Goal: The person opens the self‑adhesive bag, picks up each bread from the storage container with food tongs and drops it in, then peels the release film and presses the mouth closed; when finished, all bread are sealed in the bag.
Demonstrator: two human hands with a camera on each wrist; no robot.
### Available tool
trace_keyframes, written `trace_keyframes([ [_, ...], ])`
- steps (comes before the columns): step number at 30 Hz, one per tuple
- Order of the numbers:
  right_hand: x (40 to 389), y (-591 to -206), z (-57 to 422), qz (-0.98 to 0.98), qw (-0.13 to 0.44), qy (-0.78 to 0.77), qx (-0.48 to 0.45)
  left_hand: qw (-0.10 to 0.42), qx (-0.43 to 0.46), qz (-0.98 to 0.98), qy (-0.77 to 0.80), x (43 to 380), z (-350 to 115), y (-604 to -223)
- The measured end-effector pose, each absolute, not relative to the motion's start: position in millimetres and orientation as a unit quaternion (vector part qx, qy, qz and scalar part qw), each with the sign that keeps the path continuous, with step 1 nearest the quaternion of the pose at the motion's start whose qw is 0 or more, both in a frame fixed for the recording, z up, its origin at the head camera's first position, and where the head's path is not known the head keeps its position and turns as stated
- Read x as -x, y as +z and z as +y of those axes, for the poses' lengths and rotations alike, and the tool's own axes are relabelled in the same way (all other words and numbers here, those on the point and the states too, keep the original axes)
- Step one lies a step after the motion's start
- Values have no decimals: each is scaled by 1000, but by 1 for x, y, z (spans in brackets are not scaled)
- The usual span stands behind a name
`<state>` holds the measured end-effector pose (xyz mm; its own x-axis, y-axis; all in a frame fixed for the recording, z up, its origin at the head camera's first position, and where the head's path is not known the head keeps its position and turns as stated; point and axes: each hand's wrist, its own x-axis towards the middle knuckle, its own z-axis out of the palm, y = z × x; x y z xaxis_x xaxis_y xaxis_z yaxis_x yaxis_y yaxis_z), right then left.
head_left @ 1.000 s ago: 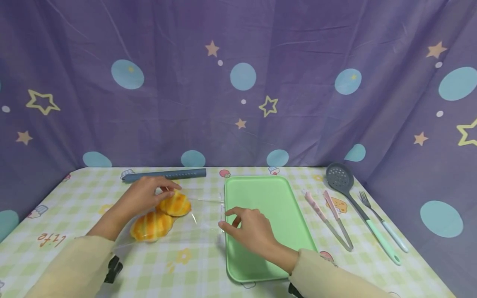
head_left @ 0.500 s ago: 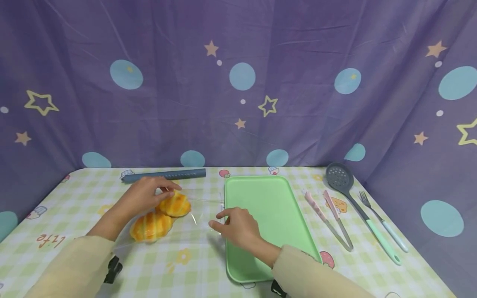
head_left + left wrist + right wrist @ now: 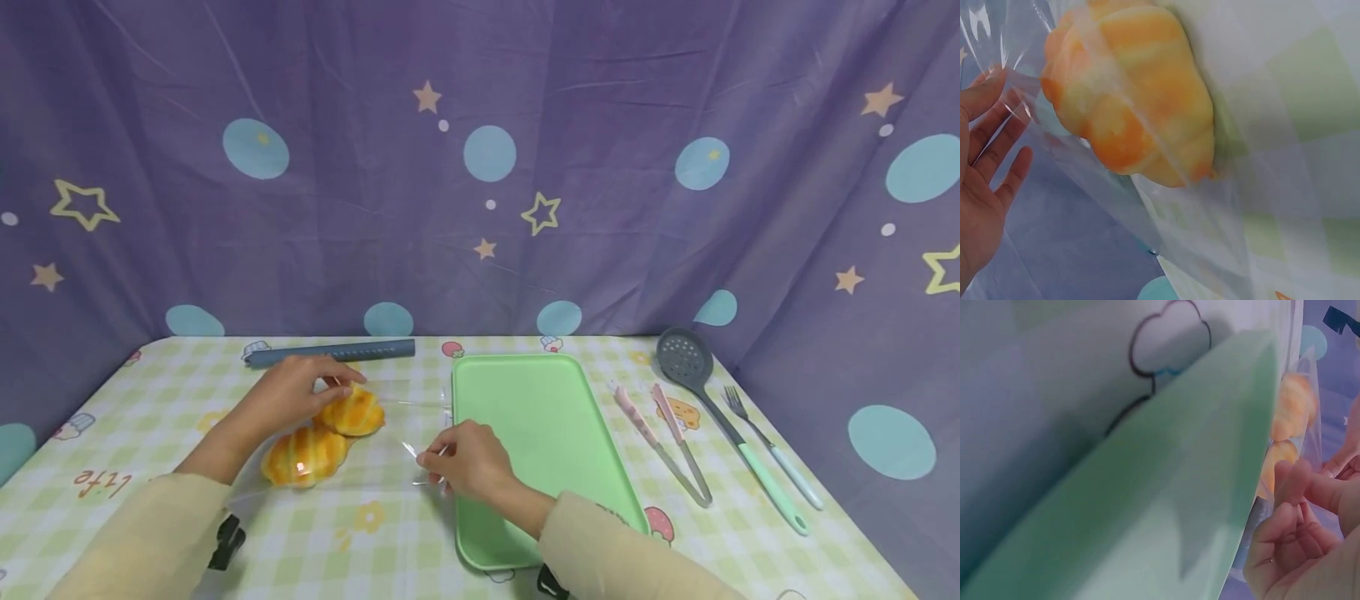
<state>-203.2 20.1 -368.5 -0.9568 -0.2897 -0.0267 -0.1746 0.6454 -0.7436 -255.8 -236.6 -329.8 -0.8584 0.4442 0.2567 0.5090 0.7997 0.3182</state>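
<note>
A clear plastic bag [image 3: 390,408] lies on the table, holding two striped orange-yellow bread rolls: a near one [image 3: 303,458] and a far one [image 3: 358,412]. My left hand [image 3: 296,392] pinches the bag's film by the far roll; in the left wrist view, thumb and fingertips meet on the clear plastic. Near the bag's right end, my right hand [image 3: 472,458] pinches the film between thumb and fingers, over the left rim of a green tray [image 3: 525,400]. The right wrist view shows that thumb pressed against the fingers, with the rolls beyond.
A dark blue stick-shaped object [image 3: 375,349] lies behind the left hand. Right of the tray lie pink-handled tongs [image 3: 675,458], a slotted skimmer [image 3: 684,357] and a fork [image 3: 772,446]. A purple curtain [image 3: 480,275] hangs behind the table.
My right hand has moved left from over the tray to the bag's right end, and its fingers have closed on the film. The left hand stays in place.
</note>
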Motion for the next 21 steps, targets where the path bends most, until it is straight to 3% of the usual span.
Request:
trace_keyframes([
  [10, 193, -365, 21, 900, 75, -403, 147, 52, 278, -942, -180, 259, -235, -326],
  [21, 189, -362, 23, 896, 80, -400, 175, 29, 220, -958, -182, 276, -209, -317],
])
